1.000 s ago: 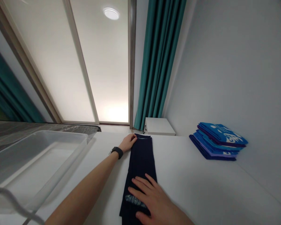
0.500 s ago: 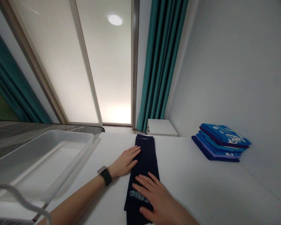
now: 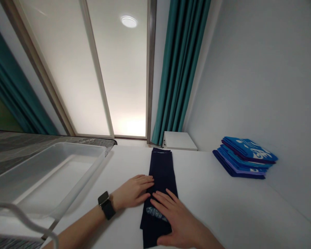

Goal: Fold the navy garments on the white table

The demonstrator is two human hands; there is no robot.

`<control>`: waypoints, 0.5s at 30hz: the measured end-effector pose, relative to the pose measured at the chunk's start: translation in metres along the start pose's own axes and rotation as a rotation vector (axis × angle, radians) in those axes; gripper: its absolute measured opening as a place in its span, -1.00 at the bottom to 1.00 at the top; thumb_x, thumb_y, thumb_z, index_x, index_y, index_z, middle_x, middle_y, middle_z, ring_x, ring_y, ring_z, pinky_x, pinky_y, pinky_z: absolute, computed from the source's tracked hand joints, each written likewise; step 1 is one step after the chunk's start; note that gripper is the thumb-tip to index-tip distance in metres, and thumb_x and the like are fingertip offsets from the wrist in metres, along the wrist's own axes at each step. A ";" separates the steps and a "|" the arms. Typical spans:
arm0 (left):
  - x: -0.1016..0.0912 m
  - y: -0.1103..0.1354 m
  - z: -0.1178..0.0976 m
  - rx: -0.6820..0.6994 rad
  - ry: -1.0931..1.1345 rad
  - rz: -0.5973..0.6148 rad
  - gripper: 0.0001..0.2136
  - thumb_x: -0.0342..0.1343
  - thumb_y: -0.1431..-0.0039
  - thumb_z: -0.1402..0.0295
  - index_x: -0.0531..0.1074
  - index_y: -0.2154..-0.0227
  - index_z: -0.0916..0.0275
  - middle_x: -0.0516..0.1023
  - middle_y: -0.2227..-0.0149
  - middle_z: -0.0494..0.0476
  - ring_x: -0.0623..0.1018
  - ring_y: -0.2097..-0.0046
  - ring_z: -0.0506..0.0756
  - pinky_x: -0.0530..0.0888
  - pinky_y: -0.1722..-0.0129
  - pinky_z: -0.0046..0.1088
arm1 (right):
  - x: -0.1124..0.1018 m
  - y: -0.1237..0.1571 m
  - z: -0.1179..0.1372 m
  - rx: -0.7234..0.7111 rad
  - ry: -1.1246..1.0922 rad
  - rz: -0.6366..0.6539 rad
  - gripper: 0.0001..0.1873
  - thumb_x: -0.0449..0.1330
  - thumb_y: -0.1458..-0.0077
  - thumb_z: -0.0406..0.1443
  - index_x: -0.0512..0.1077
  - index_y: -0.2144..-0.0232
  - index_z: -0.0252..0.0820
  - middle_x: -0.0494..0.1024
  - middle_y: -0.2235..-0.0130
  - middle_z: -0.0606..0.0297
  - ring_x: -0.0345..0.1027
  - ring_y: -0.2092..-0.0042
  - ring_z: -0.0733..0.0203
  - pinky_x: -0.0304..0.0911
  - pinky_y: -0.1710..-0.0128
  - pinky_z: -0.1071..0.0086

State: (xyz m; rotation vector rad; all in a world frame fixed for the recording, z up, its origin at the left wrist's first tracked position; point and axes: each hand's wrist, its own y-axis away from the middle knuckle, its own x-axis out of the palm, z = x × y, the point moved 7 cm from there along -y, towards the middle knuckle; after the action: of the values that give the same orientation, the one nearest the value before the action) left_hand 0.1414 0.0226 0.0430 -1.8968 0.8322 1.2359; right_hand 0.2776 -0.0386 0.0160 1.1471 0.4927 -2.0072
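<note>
A dark navy garment (image 3: pixel 162 167), folded into a long narrow strip, lies lengthwise on the white table (image 3: pixel 209 200). A light patterned print shows near its close end. My left hand (image 3: pixel 133 190), with a dark watch (image 3: pixel 106 204) on its wrist, rests along the strip's left edge, fingertips on the cloth and fingers stretched out. My right hand (image 3: pixel 175 218) lies over the printed part with its fingers spread. Both palms face down, and the right one hides some of the print.
To the right stands a stack of folded blue and purple cloths (image 3: pixel 246 157) near the wall. A translucent plastic bin (image 3: pixel 75 147) is at left, with a grey cable (image 3: pixel 23 221) in front. Beyond the table are a small white cabinet (image 3: pixel 180 140) and a teal curtain (image 3: pixel 180 69).
My left hand has slid toward me along the left edge of the garment. My right hand stays over the print, having shifted only slightly.
</note>
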 end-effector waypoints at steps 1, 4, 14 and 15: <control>0.002 0.002 0.001 -0.013 0.005 0.007 -0.57 0.01 -0.25 0.32 0.28 -0.18 0.19 0.34 -0.22 0.25 0.32 -0.24 0.19 0.26 -0.23 -0.18 | 0.002 0.000 -0.001 0.006 0.010 0.002 0.03 0.22 0.02 0.14 -0.14 -0.35 0.00 -0.07 -0.38 0.18 -0.30 -0.37 -0.01 -0.48 -0.34 -0.01; 0.005 0.007 0.003 -0.044 0.016 0.004 -0.51 0.04 -0.23 0.30 0.21 -0.22 0.20 0.27 -0.26 0.25 0.27 -0.27 0.19 0.24 -0.25 -0.14 | 0.004 0.004 -0.004 0.057 0.057 -0.035 0.10 0.28 0.11 0.15 -0.10 -0.34 -0.01 -0.01 -0.35 0.12 -0.29 -0.36 -0.12 -0.35 -0.32 -0.06; -0.008 0.007 -0.028 0.053 0.184 -0.215 -0.76 -0.07 -0.27 0.42 0.50 0.16 0.18 0.58 0.26 0.21 0.51 0.14 0.12 0.48 0.09 -0.29 | 0.005 0.007 0.017 0.001 0.373 -0.224 -0.41 0.22 -0.14 -0.15 0.24 -0.17 -0.23 0.46 0.02 0.11 0.28 -0.01 -0.03 0.14 -0.09 0.10; -0.008 0.007 -0.032 0.058 0.219 -0.224 -0.77 -0.08 -0.28 0.41 0.50 0.19 0.18 0.58 0.29 0.21 0.51 0.16 0.12 0.48 0.12 -0.30 | 0.009 0.005 0.017 0.005 0.421 -0.262 -0.49 0.19 -0.17 -0.22 0.27 -0.13 -0.25 0.48 0.07 0.10 0.31 0.03 -0.02 0.17 -0.04 0.11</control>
State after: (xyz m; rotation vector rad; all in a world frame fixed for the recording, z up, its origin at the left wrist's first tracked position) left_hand 0.1484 -0.0065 0.0585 -2.0399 0.7336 0.8727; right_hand 0.2689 -0.0566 0.0170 1.5865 0.8889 -1.9810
